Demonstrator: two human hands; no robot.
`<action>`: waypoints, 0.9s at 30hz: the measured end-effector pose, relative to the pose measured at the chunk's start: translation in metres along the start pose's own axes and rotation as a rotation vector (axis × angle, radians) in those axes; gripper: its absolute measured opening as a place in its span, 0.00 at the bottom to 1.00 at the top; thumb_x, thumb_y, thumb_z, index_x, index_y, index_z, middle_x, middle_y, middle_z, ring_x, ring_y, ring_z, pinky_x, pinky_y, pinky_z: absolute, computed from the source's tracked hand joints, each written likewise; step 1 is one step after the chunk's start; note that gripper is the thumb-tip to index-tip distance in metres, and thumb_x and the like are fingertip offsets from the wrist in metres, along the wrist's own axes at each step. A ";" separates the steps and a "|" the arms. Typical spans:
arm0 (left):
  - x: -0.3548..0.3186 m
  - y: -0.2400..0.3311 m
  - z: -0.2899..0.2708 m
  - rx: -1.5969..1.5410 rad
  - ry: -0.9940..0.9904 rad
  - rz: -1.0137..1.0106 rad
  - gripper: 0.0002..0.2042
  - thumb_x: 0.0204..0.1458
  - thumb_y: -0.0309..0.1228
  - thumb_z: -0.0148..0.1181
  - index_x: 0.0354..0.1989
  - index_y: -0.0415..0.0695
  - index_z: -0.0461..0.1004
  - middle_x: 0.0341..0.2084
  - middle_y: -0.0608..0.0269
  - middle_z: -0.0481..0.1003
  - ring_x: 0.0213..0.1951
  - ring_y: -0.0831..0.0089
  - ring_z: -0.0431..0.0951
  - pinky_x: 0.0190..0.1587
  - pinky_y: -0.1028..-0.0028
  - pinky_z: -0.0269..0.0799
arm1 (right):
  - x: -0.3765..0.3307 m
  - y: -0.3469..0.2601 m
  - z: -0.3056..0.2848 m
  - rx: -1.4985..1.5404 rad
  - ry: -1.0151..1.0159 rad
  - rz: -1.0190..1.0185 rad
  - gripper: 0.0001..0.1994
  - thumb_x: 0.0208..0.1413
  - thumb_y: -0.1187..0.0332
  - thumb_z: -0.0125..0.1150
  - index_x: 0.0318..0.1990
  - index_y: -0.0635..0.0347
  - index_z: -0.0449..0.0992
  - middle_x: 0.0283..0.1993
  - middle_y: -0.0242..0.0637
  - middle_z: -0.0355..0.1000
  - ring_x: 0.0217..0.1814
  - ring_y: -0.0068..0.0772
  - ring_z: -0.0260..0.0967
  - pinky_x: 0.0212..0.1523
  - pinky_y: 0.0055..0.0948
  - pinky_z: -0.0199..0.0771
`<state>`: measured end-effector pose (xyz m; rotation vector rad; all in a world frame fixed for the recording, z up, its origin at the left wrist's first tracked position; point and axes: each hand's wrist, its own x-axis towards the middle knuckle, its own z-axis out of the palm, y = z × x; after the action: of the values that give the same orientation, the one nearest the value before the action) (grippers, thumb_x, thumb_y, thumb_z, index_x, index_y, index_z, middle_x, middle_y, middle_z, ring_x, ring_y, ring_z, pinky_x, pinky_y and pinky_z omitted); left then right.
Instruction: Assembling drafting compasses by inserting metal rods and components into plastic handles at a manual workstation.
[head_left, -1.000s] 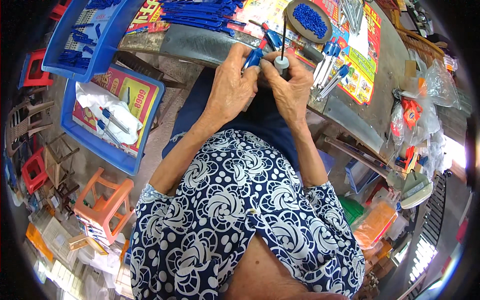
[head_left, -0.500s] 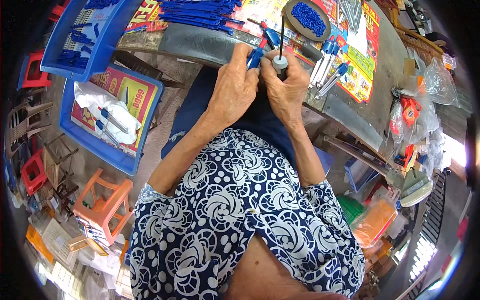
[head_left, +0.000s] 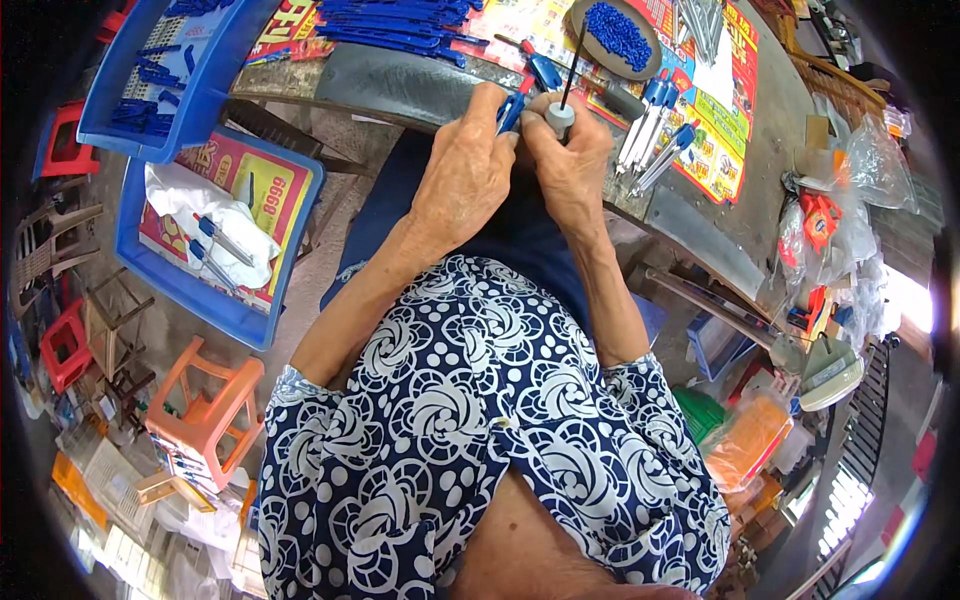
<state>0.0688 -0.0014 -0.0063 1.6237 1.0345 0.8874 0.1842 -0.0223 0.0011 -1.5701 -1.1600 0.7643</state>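
Note:
My left hand (head_left: pixel 462 175), at the table's near edge, pinches a blue plastic piece with a red part (head_left: pixel 515 106) between thumb and fingers. Close beside it, my right hand (head_left: pixel 572 160) is closed round a screwdriver-like tool (head_left: pixel 561 117). Its pale grey collar shows at my thumb, and a thin dark shaft slants up and away; the rest is hidden in my fist. Just beyond my hands lies another blue piece (head_left: pixel 544 72). To the right sit several slim silver-white pieces with blue and red ends (head_left: pixel 648 130).
Long blue strips (head_left: pixel 390 28) are heaped at the back left. A round dish (head_left: pixel 640 70) holds small blue parts, near metal rods (head_left: pixel 703 30). Two blue trays (head_left: pixel 200 120) (head_left: pixel 265 325) stand left, above an orange stool (head_left: pixel 205 425). Plastic bags (head_left: pixel 875 165) hang right.
The tool's shaft has tilted to the right, and my right hand has shifted slightly left. My left hand has turned a little, still pinching the blue piece.

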 end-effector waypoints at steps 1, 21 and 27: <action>0.002 -0.003 0.000 -0.026 -0.005 0.031 0.12 0.46 0.19 0.46 0.41 0.37 0.59 0.20 0.50 0.68 0.24 0.62 0.69 0.26 0.67 0.64 | 0.000 0.001 0.000 -0.080 0.018 -0.071 0.05 0.45 0.73 0.54 0.27 0.67 0.67 0.16 0.32 0.64 0.18 0.16 0.60 0.19 0.21 0.61; 0.003 0.003 -0.004 0.015 -0.054 0.005 0.11 0.45 0.18 0.47 0.39 0.35 0.59 0.22 0.38 0.69 0.29 0.42 0.70 0.30 0.57 0.64 | 0.003 0.005 -0.015 0.330 -0.173 0.246 0.02 0.46 0.75 0.52 0.27 0.64 0.69 0.16 0.28 0.60 0.16 0.18 0.55 0.18 0.18 0.55; 0.004 0.003 -0.001 -0.034 -0.013 0.085 0.09 0.49 0.22 0.47 0.39 0.35 0.62 0.19 0.59 0.69 0.17 0.78 0.66 0.21 0.77 0.62 | 0.004 0.008 -0.018 0.580 -0.209 0.374 0.03 0.47 0.74 0.53 0.28 0.64 0.69 0.18 0.29 0.62 0.18 0.18 0.57 0.19 0.18 0.57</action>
<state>0.0695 0.0023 -0.0032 1.6528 0.9422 0.9444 0.2043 -0.0250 -0.0011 -1.2367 -0.6912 1.3983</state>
